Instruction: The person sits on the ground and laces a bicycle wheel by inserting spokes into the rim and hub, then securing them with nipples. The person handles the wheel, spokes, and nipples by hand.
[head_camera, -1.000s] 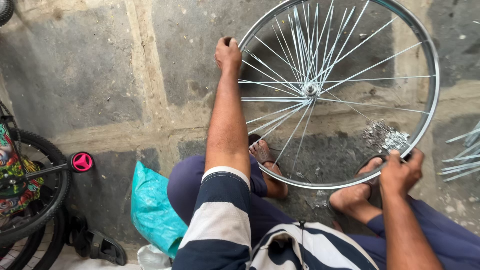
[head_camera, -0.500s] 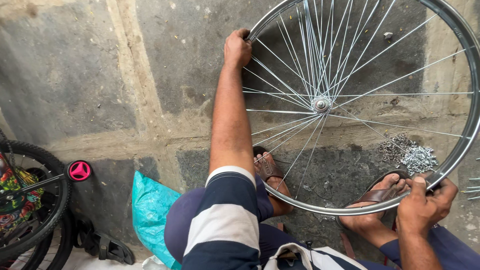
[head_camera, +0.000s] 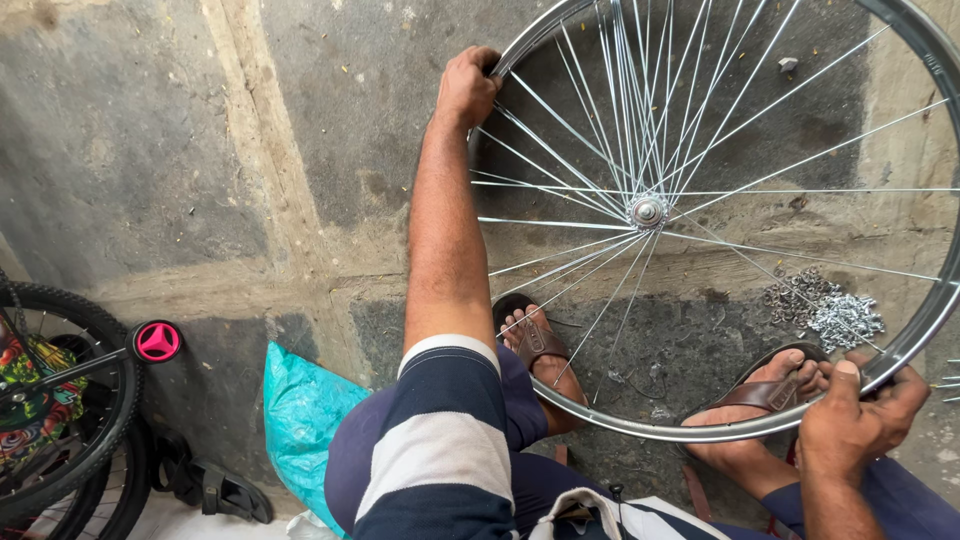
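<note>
A shiny metal bicycle wheel rim (head_camera: 640, 425) with thin spokes meeting at a small hub (head_camera: 648, 211) lies almost flat above the concrete floor. My left hand (head_camera: 466, 85) grips the rim's far left edge, arm stretched forward. My right hand (head_camera: 856, 410) grips the near right edge, thumb on top. My sandalled feet (head_camera: 535, 345) rest on the floor under the wheel.
A heap of small silver spoke nipples (head_camera: 825, 310) lies on the floor at right. A teal plastic bag (head_camera: 300, 415) sits by my left knee. A small bicycle with black tyres (head_camera: 65, 400) and a pink training wheel (head_camera: 157, 341) stands at far left.
The view has shifted so the wheel appears larger and further right. Both hands keep their hold on the rim; the right hand sits lower in the picture.
</note>
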